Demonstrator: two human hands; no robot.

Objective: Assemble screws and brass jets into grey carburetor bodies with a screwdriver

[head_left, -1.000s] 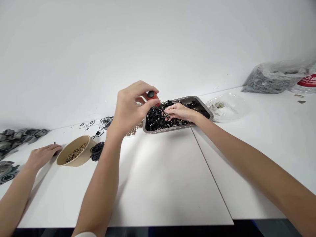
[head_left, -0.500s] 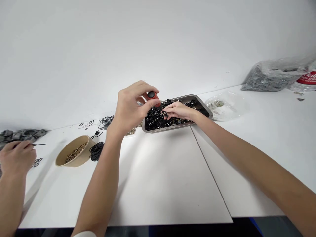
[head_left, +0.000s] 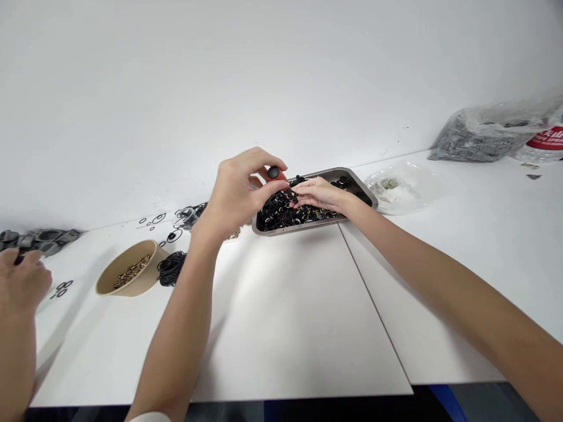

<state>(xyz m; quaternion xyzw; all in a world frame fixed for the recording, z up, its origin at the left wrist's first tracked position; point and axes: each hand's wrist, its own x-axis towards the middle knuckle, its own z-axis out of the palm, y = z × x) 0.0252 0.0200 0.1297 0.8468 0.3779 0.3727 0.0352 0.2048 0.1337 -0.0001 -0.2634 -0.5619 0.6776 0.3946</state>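
My left hand (head_left: 237, 190) is closed around a small tool with a red handle and black cap (head_left: 275, 173), held upright over the left end of a metal tray (head_left: 365, 196). The tray holds a heap of small black rings and parts (head_left: 281, 212). My right hand (head_left: 319, 194) rests in the tray, its fingertips pinched on a small black part right at the tool's tip. Which part it is, I cannot make out.
A tan bowl of small brass pieces (head_left: 129, 275) stands at the left, beside a bundle of black O-rings (head_left: 170, 266) and loose rings (head_left: 176, 220). Another person's hand (head_left: 20, 281) works at the far left near grey parts (head_left: 41, 240). Plastic bags (head_left: 488, 138) lie at the right.
The other person's hand pulled back from the bowl toward the left edge. My hands drew slightly closer together over the tray; the tool stays in my left hand.
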